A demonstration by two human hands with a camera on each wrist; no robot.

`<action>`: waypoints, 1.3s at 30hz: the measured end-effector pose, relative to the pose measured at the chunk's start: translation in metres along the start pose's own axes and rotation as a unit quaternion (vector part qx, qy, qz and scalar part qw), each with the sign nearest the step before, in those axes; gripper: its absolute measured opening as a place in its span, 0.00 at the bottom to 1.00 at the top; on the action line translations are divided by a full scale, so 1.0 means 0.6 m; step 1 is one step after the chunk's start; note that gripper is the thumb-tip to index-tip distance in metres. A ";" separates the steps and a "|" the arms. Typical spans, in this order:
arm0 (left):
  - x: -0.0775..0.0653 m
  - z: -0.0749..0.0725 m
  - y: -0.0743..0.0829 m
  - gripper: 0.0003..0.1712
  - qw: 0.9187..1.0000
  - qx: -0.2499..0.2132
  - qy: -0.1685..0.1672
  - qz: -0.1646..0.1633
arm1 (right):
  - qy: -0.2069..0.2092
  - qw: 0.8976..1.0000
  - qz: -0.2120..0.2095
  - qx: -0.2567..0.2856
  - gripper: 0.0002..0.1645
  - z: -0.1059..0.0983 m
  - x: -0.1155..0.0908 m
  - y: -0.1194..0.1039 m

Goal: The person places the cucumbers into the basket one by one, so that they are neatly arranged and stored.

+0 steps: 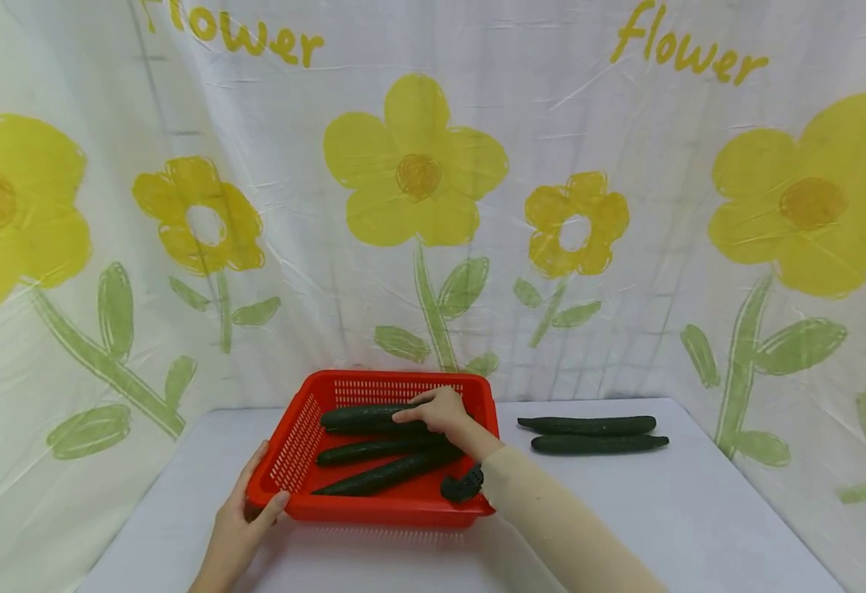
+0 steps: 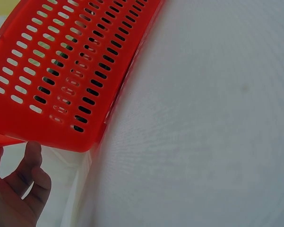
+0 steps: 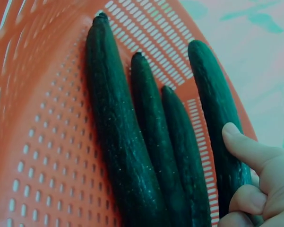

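A red plastic basket [image 1: 373, 512] with slotted walls stands on the table. At its front-left corner my left hand [image 1: 238, 519] grips the rim, and the left wrist view shows those fingers [image 2: 34, 158] bent against the rim. Inside the basket my right hand [image 1: 443, 412] holds a dark green cucumber [image 3: 212, 85] near the back wall, thumb along its side. Three other cucumbers lie side by side in the basket, among them a thick one [image 3: 118, 132] and a slimmer one [image 3: 153, 118]. The held cucumber's near end is hidden by the hand.
Two more cucumbers, a rear one [image 1: 588, 425] and a front one [image 1: 600, 444], lie on the white table [image 1: 625, 511] to the right of the basket. A flower-printed curtain [image 1: 292, 313] hangs behind the table. A black wrist device [image 1: 462, 484] is on my right wrist.
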State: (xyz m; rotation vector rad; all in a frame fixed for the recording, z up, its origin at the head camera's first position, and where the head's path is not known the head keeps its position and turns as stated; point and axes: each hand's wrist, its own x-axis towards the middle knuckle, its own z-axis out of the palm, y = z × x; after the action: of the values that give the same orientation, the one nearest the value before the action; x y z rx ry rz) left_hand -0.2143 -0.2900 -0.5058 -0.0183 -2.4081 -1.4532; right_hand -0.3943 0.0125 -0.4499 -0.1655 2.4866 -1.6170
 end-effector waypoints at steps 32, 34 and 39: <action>-0.001 0.001 0.000 0.46 1.000 -0.001 0.003 0.005 | 0.005 0.994 0.017 0.111 0.31 -0.011 0.004 -0.010; -0.001 0.001 -0.001 0.46 1.000 0.000 0.002 0.003 | -0.002 0.994 0.017 0.111 0.31 -0.013 0.007 -0.010; 0.000 0.001 0.000 0.46 1.000 0.002 0.002 -0.003 | -0.022 0.993 0.011 0.113 0.31 -0.026 0.007 -0.020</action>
State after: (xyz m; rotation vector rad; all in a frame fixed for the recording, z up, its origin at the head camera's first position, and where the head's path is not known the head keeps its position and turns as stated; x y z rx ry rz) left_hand -0.2145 -0.2897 -0.5061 -0.0080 -2.4100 -1.4503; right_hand -0.4013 0.0209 -0.4330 -0.1423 2.2454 -1.8477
